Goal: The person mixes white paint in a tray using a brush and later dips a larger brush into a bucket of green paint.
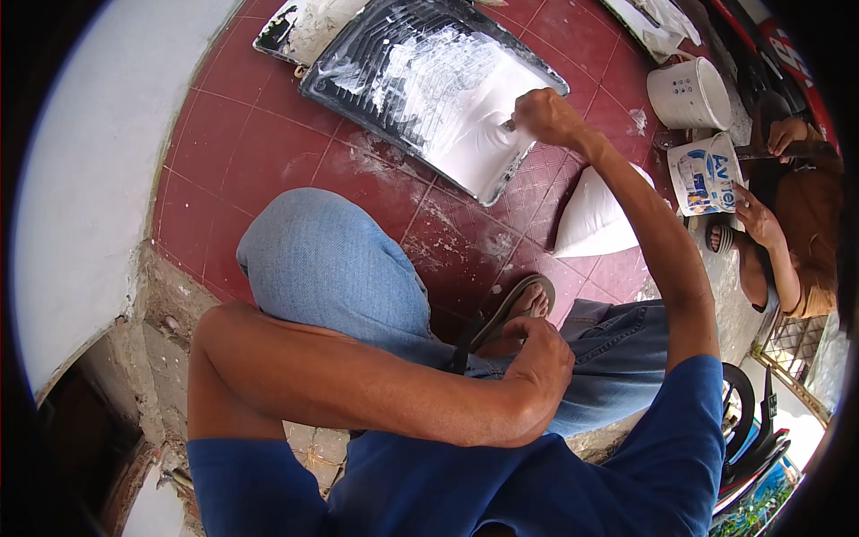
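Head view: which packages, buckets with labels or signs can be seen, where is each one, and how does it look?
White plastic bucket with blue printed label: right side, tilted in another person's hand; round.
Plain white plastic bucket: just above it, upper right; round, small dark marks on its side.
White soft plastic sack: on the red tiled floor, behind the right forearm; pillow-shaped, unmarked.
No signs or screens are visible.

Things around the squatting painter on the red tile floor

A white plastic sack (598, 217) lies just below the outstretched hand; two white paint buckets (691, 94) (707, 174) stand to its right, the lower one gripped by a co-worker (805, 233). A paint-smeared board (300, 27) sits upper left, a white wall (80, 179) far left, a motorbike (756, 430) lower right.
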Demonstrator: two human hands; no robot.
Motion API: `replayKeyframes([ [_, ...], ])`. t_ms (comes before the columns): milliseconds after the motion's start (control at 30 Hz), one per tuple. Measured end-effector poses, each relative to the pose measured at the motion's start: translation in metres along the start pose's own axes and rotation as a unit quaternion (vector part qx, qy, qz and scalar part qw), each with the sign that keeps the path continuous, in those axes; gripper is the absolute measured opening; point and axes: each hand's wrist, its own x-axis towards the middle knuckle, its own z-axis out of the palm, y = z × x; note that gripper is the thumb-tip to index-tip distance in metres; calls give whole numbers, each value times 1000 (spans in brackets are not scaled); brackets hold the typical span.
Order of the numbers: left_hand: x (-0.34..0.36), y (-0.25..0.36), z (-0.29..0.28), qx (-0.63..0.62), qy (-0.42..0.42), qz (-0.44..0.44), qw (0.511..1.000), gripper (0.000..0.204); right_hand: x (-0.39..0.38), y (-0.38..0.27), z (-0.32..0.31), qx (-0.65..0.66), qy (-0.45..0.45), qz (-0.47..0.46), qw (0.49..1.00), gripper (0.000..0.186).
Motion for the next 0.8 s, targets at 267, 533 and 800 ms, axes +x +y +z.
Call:
replayKeyframes([
  [267,7,-1,-8,-59,-81,10,995,47,11,6,-1,-66,5,-13,998,18],
  [533,7,-1,-5,-42,-70,3,997,43,17,8,-7,-67,7,9,998,19],
  [800,5,-4,-1,-4,-20,-10,1000,30,17,17,-12,-72,9,26,997,20],
])
